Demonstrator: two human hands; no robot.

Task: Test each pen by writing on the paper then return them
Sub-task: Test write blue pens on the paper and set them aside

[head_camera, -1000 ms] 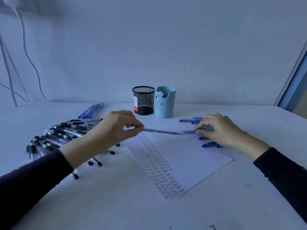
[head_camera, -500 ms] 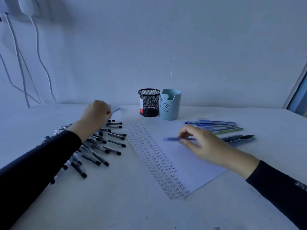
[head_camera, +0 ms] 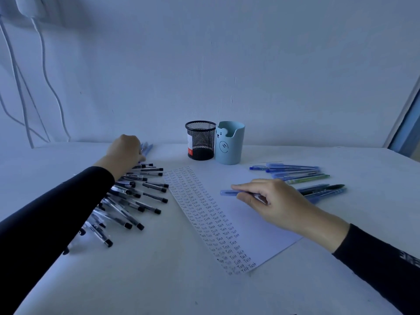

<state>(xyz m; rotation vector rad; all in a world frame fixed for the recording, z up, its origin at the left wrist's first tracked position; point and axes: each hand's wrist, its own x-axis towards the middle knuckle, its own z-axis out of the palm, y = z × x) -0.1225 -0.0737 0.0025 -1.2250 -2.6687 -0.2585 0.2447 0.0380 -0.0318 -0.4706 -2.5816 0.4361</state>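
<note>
— two hands, two jobs. which step is it?
— between pens, i think. the left hand (head_camera: 125, 148) is at the far blue pens (head_camera: 148, 147), behind the pile (head_camera: 141, 201) of black-capped ones. its fingers are hidden, so i cannot tell if it holds something.
— and the right hand (head_camera: 277, 201)?
— its fingers are curled and pinch a blue pen (head_camera: 228, 193) just above the paper (head_camera: 250, 223), beside the columns of "test". the pen lies almost flat, its end pointing left.
— what does the next move need?
— the cap seems to be on, so probably uncap it, turn the tip down to a bare part of the paper, and write.
</note>
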